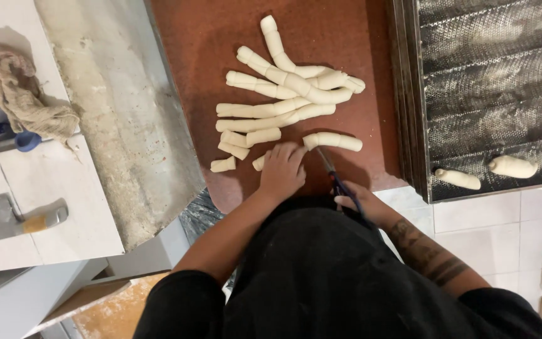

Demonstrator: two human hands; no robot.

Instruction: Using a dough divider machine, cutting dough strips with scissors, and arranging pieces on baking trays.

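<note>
I judge the pale soft dough roll (332,140) at frame centre light and easily squashed, so my left hand (281,171) rests flat with fingers together on its cut end while my right hand (354,202) is clamped on the blue-handled scissors (340,182).

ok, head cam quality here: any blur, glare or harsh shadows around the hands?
Head view: mostly sharp, with even lighting and no glare. The left hand casts only a soft shadow on the red board. The right hand and scissors look slightly soft. The dough rolls are crisp; the dark tray shows faint sheen.
</note>
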